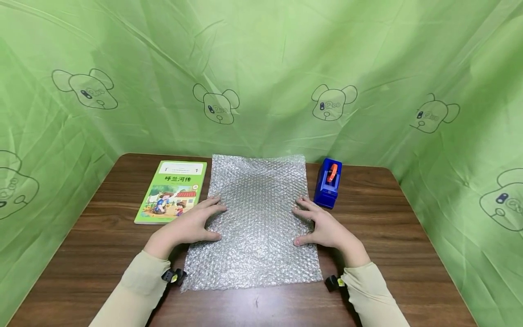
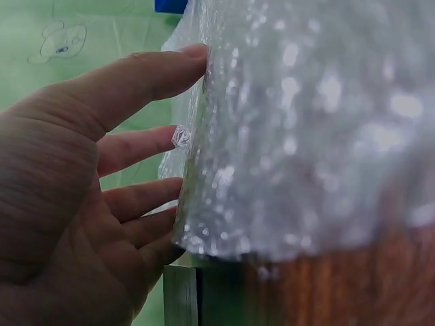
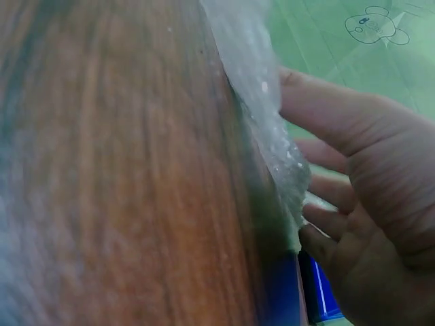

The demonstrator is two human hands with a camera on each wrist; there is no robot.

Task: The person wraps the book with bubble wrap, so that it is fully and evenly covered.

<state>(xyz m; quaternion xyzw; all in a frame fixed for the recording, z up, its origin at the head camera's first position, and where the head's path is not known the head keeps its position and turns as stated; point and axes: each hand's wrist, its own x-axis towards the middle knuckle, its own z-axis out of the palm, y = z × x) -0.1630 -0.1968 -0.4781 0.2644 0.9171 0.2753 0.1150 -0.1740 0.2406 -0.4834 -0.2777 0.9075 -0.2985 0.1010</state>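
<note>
A sheet of clear bubble wrap (image 1: 255,254) lies spread on the table, with a faint raised bulge in its upper half. My left hand (image 1: 195,225) rests on its left edge, fingers apart and loosely extended. On the opposite edge, my right hand (image 1: 324,227) touches the wrap in the same way, thumb nearest me. In the left wrist view the thumb and fingertips of the left hand (image 2: 75,156) meet the edge of the wrap (image 2: 272,136). The right wrist view has the right hand (image 3: 380,183) against the wrap's side (image 3: 251,68). Neither hand grips anything.
A green picture-covered book (image 1: 175,190) lies left of the wrap, just beyond my left hand. Right of the wrap stands a blue tape dispenser (image 1: 325,193) with an orange wheel. The brown wooden table (image 1: 388,254) is bordered by green printed curtains (image 1: 269,59) at back and sides.
</note>
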